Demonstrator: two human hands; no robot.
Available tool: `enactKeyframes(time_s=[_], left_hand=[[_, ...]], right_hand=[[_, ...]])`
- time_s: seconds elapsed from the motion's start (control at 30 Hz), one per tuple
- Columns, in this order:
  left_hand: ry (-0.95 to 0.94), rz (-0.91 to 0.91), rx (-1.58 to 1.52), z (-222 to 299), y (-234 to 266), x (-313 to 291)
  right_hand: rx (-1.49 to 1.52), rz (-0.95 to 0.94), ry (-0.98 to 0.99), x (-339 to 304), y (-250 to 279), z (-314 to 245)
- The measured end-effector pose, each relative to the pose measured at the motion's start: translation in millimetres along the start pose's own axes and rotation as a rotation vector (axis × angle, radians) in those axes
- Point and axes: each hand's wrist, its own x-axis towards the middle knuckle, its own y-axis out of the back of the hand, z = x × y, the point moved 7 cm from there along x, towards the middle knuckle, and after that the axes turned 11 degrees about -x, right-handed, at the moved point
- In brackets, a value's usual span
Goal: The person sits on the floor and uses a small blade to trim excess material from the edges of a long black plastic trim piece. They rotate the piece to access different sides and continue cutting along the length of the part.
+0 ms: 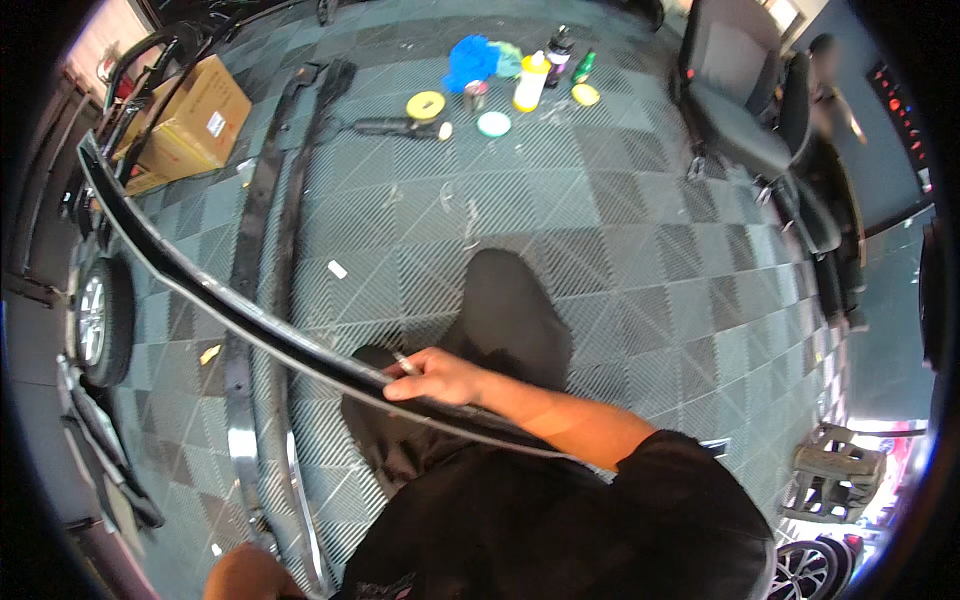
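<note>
A long, slightly curved strip of black car trim (250, 330) with shiny edges runs from the far left to my lap. My right hand (440, 378) is closed around its near part, above my knees. A thin, pale stick-like piece (405, 363) shows at the fingers; its kind is too small to tell. Of my left arm only bare skin shows at the lower left edge; the left hand is out of view. Two more long dark trim strips lie side by side on the floor under the held one.
An open cardboard box (195, 125) and a wheel (105, 320) stand at the left. Ahead on the checkered floor are a polishing machine (395, 127), round pads (426, 105), a white bottle (531, 82) and a blue cloth (472, 63). Car seats (735, 90) stand at the right.
</note>
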Motion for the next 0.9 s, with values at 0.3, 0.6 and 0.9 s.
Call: enactKeyframes(time_s=[0.3,0.6,0.9], left_hand=[[-0.142,0.141,0.023,-7.4,-12.0,-56.2],[-0.212,0.239,0.402,-66.7,7.5,-123.4],[0.257,0.467,0.383,-140.5,52.8,-184.8]], right_hand=[[-0.083,0.031,0.036,-1.7,-0.2,3.4],[0.041,0.006,0.046,-13.0,4.6,-4.6],[0.049,0.054,0.029,-15.3,7.2,-11.6]])
